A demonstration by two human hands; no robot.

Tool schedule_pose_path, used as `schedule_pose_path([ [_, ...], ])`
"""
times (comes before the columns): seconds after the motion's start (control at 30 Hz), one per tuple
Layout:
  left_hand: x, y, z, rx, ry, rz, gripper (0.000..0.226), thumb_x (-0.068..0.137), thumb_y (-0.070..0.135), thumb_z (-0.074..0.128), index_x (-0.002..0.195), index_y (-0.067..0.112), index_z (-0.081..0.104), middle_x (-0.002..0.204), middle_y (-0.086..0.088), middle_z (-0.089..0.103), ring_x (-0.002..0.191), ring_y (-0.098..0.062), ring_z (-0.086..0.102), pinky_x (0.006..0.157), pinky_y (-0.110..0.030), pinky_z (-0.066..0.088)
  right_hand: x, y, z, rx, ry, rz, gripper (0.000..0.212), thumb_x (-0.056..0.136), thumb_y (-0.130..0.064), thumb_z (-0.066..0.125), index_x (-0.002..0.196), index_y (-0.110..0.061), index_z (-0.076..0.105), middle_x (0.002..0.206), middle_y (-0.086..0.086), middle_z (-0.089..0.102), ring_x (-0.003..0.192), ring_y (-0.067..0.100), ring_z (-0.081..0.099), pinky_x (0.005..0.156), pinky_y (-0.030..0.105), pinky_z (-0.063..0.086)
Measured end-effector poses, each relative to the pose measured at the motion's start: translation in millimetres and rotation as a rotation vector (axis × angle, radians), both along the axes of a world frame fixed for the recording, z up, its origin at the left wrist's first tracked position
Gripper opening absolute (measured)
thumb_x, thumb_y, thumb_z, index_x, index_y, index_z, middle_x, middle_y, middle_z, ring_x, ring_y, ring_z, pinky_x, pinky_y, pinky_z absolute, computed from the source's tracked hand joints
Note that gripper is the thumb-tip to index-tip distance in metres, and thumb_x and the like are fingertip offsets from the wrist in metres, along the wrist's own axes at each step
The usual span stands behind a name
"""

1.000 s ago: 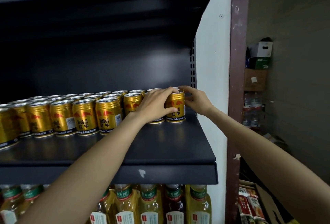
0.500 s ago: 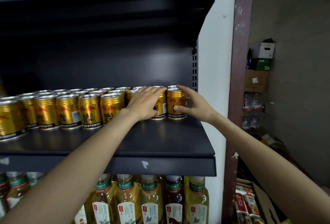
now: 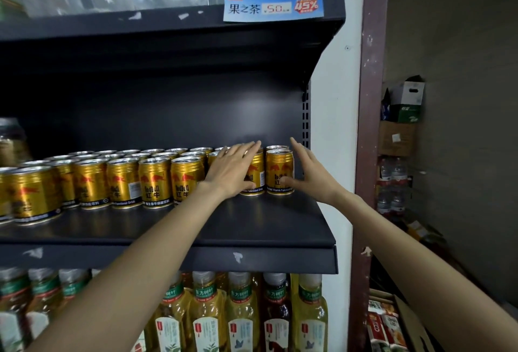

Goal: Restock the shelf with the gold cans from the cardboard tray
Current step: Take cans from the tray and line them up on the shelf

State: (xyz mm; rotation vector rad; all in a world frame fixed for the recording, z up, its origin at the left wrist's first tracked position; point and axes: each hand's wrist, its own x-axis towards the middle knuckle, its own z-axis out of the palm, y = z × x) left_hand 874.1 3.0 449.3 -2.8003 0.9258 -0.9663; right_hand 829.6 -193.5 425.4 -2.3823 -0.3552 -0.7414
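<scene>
Several gold cans (image 3: 155, 180) stand upright in rows on the dark metal shelf (image 3: 266, 228), reaching almost to its right end. My left hand (image 3: 232, 169) lies flat with straight fingers over the second can from the right (image 3: 255, 172), thumb against its front. My right hand (image 3: 308, 172) is open beside the rightmost can (image 3: 277, 169), fingers stretched along its right side and thumb touching its label. Neither hand closes around a can. The cardboard tray is not in view.
An upper shelf (image 3: 168, 23) with clear plastic bottles and a blue price tag (image 3: 273, 7) hangs overhead. Tea bottles (image 3: 241, 315) fill the shelf below. A brown post (image 3: 370, 127) stands to the right, with stacked boxes (image 3: 403, 116) and an open cardboard box (image 3: 398, 323) behind it.
Both hands gripped the two rightmost cans before; now their fingers are straightened and spread. The cans stand closer to the back row, and my view has tilted upward.
</scene>
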Motion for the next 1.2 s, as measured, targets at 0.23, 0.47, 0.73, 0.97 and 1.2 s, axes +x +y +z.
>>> schedule_pose_path([
  [0.23,-94,43,-12,-0.444,-0.207,-0.245,0.029,0.09,0.042,0.054,0.114,0.028,0.063,0.107,0.008,0.068,0.096,-0.012,0.059,0.08,-0.028,0.043,-103,39,8,-0.053,-0.312,-0.039,0.039,0.09,-0.023,0.06,0.128,-0.018,0.052,0.13,0.001,0.055,0.12,0.018,0.05,0.099,0.028,0.041],
  [0.47,-163,123,-94,-0.756,-0.336,-0.514,0.027,0.094,0.026,0.049,0.089,0.011,0.072,0.074,0.012,0.067,0.069,-0.006,0.065,0.059,-0.029,0.051,-183,124,-63,0.014,-0.6,-0.118,0.019,0.092,-0.02,0.053,0.104,-0.012,0.065,0.09,0.001,0.07,0.079,0.017,0.066,0.063,0.038,0.054],
  [0.73,-186,244,-234,-0.614,0.126,-0.312,0.025,0.092,0.032,0.049,0.102,0.019,0.068,0.087,0.01,0.069,0.081,-0.005,0.064,0.065,-0.016,0.045,-205,225,-208,-0.158,-0.213,-0.141,0.021,0.09,-0.021,0.053,0.106,-0.014,0.065,0.089,0.001,0.069,0.073,0.017,0.064,0.049,0.027,0.048],
  [0.97,-202,359,-374,-0.307,0.89,-0.018,0.03,0.086,0.025,0.063,0.116,0.025,0.06,0.106,0.01,0.066,0.096,-0.006,0.061,0.084,-0.03,0.051,-216,300,-337,-0.305,0.55,-0.095,0.035,0.089,-0.023,0.056,0.124,-0.019,0.054,0.119,0.008,0.057,0.106,0.032,0.057,0.07,0.036,0.045],
  [1.2,-231,391,-459,-0.097,1.27,-0.047,0.05,0.08,0.033,0.071,0.125,0.024,0.053,0.121,0.005,0.058,0.11,-0.011,0.054,0.089,-0.027,0.046,-241,358,-429,-0.459,0.833,-0.019,0.048,0.087,-0.017,0.052,0.134,-0.018,0.044,0.138,0.008,0.046,0.125,0.032,0.041,0.093,0.04,0.042],
])
